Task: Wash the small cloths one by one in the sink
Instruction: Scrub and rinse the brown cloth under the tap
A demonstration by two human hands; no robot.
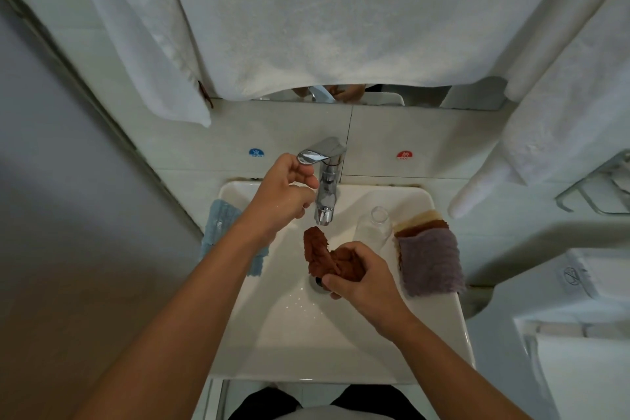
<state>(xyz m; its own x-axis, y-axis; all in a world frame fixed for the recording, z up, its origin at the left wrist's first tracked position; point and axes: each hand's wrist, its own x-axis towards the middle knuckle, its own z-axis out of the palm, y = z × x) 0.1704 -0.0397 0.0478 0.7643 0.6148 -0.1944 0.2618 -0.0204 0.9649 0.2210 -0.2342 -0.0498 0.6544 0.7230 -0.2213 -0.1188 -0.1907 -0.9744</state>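
My right hand (363, 278) grips a bunched rust-brown cloth (320, 251) over the drain of the white sink (272, 334), just under the spout. My left hand (284, 193) is raised at the chrome faucet (325, 194), its fingertips curled on the tip of the lever handle (315, 153). No water stream is plain to see. A light blue cloth (220, 225) hangs over the sink's left rim. On the right rim lies a stack of cloths: a purple one (431, 261) on top, a brown one (422, 227) and a beige one beneath.
A clear glass bottle (373, 227) stands on the sink's right rear ledge beside the stack. White towels (306, 17) hang over the mirror and on both sides. Cold and hot stickers mark the wall tiles. A metal rack (596, 187) is mounted at the right.
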